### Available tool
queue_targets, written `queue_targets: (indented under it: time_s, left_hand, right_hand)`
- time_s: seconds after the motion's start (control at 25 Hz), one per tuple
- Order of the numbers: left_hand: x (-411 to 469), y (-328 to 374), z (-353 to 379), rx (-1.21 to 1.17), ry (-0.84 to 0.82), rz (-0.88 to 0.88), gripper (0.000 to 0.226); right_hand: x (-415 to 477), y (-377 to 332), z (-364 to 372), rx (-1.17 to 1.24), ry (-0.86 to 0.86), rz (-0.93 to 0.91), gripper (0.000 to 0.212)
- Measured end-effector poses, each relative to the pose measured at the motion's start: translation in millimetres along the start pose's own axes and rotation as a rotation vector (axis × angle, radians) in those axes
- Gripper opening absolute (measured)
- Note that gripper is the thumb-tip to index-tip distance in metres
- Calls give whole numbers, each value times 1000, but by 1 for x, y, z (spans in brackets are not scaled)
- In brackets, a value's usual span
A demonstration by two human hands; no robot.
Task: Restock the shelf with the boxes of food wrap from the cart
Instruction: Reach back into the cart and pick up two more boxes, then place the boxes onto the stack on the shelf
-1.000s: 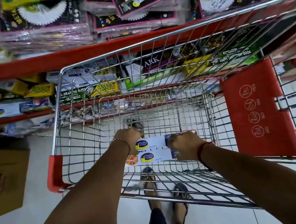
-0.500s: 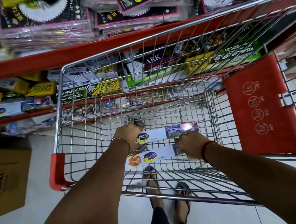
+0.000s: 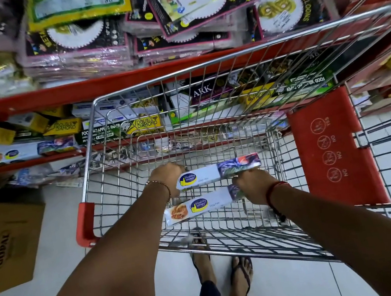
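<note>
Two long white "Healthy Wrapp" food wrap boxes are inside the wire cart [image 3: 94, 107]. My left hand [image 3: 168, 177] grips the left end of the upper box [image 3: 218, 171], which is raised and tilted up to the right. At the right end of the lower box [image 3: 203, 205], my right hand [image 3: 251, 185] is closed on it, low over the cart floor. Beyond the cart, the red shelf [image 3: 102, 85] holds several food wrap and wrapping paper boxes, among them a matching white box [image 3: 23, 152] at the left.
A brown cardboard box [image 3: 4, 242] stands on the floor left of the cart. The cart's red seat flap [image 3: 330, 147] is at the right. Balloon packs [image 3: 76, 46] are piled on the upper shelf. My sandalled feet [image 3: 204, 256] are under the cart's near end.
The two boxes lay stacked together under both hands. The upper box has come up and away from the lower one with my left hand. My right hand stays on the lower box.
</note>
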State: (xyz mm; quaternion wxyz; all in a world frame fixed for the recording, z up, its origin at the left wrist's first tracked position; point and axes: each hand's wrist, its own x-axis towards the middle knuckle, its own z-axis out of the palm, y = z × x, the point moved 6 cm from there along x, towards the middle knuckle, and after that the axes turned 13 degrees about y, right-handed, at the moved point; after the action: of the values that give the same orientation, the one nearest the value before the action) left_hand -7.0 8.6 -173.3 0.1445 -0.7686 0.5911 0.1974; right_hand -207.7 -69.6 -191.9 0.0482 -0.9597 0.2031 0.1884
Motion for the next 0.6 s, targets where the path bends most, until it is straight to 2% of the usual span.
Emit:
queue_targets:
  time_s: [0.2, 0.4, 0.6]
  left_hand:
    - [-28, -8, -72, 57, 35, -48, 46]
    - [-75, -20, -167, 83, 128, -115, 57]
    - [-132, -28, -276, 50, 258, -168, 66]
  right_hand:
    - [-22, 7, -68, -29, 70, 50, 27]
    - [-53, 15, -170, -46, 122, 99, 30]
    - [-89, 22, -290, -7, 262, 115, 41]
